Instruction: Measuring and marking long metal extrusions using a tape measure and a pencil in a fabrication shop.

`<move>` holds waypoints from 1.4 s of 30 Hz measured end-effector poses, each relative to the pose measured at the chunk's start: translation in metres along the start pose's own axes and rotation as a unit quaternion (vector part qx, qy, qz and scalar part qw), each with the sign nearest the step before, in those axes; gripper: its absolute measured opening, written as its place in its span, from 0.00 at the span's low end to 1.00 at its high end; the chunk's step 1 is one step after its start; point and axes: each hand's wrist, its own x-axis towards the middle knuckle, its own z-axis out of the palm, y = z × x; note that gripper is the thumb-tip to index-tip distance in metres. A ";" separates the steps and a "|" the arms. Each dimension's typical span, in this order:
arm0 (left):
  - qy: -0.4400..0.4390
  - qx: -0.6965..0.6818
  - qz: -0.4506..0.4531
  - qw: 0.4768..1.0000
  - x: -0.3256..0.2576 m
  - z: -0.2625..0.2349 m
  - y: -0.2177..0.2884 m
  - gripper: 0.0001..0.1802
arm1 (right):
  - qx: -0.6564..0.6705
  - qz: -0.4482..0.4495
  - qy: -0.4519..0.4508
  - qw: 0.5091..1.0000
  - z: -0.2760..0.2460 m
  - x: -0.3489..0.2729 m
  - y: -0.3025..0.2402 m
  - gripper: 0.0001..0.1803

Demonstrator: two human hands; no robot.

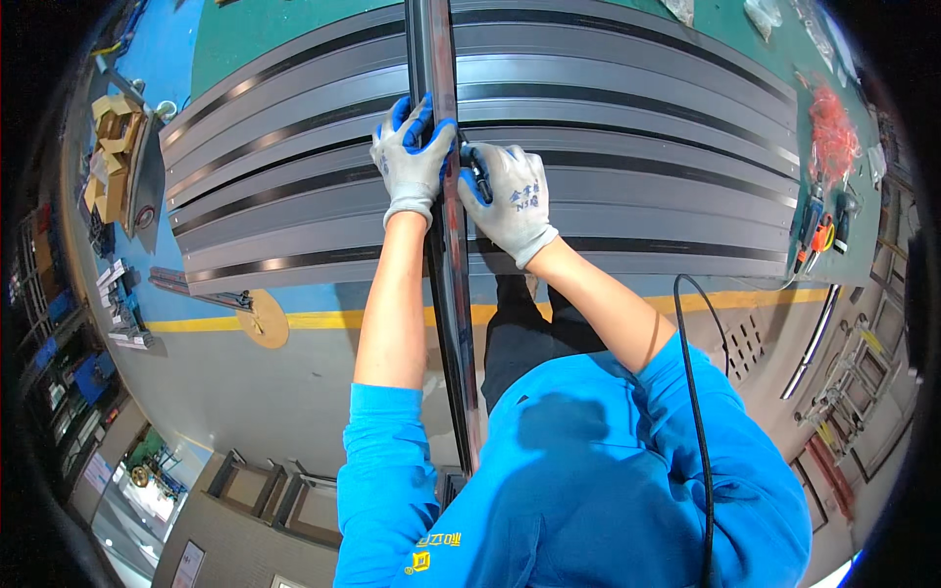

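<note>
A long dark metal profile [453,284] runs lengthwise in front of me, lying across several wide grey metal slats [627,201] with black strips. My left hand [412,162], in a white glove with blue fingers, is closed over the profile, fingers on its left side and thumb reaching over the top. Just right of the profile, my right hand [510,196], gloved the same way, is curled around a small black tool [480,179]. Its tip points toward the profile's side; the glove hides most of it, so its kind cannot be made out.
The slats lie on a green-topped table [255,39]. At its right are a red stringy bundle [831,132], orange-handled scissors [821,237] and other hand tools. Cardboard boxes [113,157] stand at left. A black cable [701,421] hangs by my right arm.
</note>
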 end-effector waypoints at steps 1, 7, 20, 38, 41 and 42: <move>0.001 0.000 0.002 1.000 0.000 -0.001 0.000 0.28 | -0.008 -0.005 -0.005 1.000 0.000 0.000 0.000 0.20; 0.008 0.001 0.008 1.000 0.004 0.000 0.000 0.28 | -0.032 -0.021 -0.034 0.999 -0.002 -0.007 -0.001 0.21; 0.018 -0.018 -0.010 1.000 0.000 0.004 -0.002 0.26 | -0.007 -0.041 -0.073 0.997 -0.016 -0.068 -0.013 0.22; 0.025 -0.019 -0.012 0.999 -0.001 0.003 0.000 0.26 | -0.024 -0.032 -0.130 0.991 -0.032 -0.104 -0.023 0.23; 0.026 -0.025 -0.012 0.999 -0.001 0.003 0.001 0.26 | -0.029 -0.033 -0.127 0.991 -0.030 -0.103 -0.025 0.23; 0.025 -0.030 -0.013 0.999 -0.001 0.003 0.001 0.26 | -0.034 -0.032 -0.132 0.990 -0.029 -0.103 -0.026 0.23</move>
